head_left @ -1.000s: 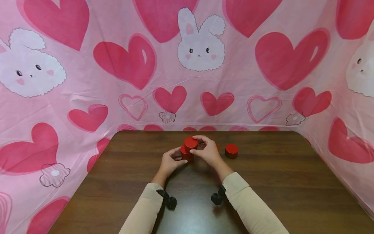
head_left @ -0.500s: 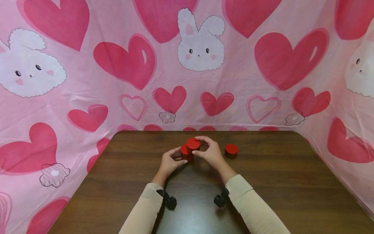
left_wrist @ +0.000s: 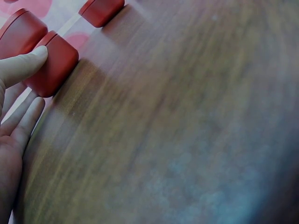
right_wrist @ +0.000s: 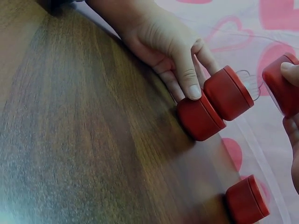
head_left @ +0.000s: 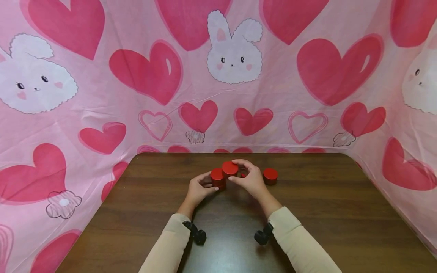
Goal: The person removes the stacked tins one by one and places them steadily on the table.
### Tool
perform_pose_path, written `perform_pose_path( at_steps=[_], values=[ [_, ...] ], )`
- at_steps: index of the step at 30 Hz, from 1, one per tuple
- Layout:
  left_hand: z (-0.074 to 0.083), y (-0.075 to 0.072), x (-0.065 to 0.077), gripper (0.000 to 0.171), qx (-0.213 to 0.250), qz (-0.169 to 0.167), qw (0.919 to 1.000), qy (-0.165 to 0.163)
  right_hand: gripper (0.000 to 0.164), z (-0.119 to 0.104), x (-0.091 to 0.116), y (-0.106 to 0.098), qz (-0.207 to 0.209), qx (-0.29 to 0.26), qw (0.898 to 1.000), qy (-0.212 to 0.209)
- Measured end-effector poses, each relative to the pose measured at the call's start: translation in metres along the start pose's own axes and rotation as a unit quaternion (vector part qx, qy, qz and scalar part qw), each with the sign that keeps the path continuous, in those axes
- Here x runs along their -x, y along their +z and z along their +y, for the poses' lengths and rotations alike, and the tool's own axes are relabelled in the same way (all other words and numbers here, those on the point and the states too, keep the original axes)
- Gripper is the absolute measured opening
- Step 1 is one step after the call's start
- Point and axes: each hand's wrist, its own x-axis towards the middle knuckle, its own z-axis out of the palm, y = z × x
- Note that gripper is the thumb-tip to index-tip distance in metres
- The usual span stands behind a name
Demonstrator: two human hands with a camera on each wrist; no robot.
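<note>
Two small round red tins with lids stand stacked near the far part of the table. My left hand point(head_left: 199, 189) grips the lower tin point(right_wrist: 198, 119), thumb at its near side and fingers behind. On top of it sits the upper tin point(right_wrist: 229, 93), slightly offset. My right hand point(head_left: 250, 180) holds a third red tin point(head_left: 230, 169) by its sides between thumb and fingers, raised just right of the stack. In the right wrist view this held tin point(right_wrist: 278, 84) is apart from the upper one.
Another red tin point(head_left: 270, 176) stands on the brown wooden table point(head_left: 307, 220), right of my right hand. A bit of red point(head_left: 243, 175) shows behind the right hand, mostly hidden. Pink heart-and-rabbit cloth point(head_left: 252, 94) hangs behind the table's far edge.
My right hand has moved a little to the right with its tin, uncovering more of the stack's top. The left hand stays where it was.
</note>
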Motion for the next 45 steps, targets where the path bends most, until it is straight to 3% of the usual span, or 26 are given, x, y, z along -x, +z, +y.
perform_pose_path(
  at_steps=[18, 29, 36, 45],
  values=[
    [0.001, 0.001, 0.0, 0.06, 0.002, 0.007, 1.0, -0.004, 0.054, 0.0, 0.005, -0.014, 0.016, 0.03, 0.999, -0.011],
    [0.001, 0.0, 0.0, 0.06, 0.005, 0.005, 0.9999, -0.01, 0.054, 0.001, 0.008, -0.023, 0.024, 0.018, 1.0, -0.006],
    [-0.001, 0.002, -0.001, 0.06, 0.007, 0.01, 0.9999, 0.004, 0.053, 0.001, 0.011, -0.028, 0.027, 0.01, 1.0, -0.006],
    [-0.003, 0.002, -0.002, 0.06, 0.013, 0.011, 0.9999, 0.001, 0.052, 0.003, 0.014, -0.036, 0.043, 0.025, 0.999, -0.021]
  ],
)
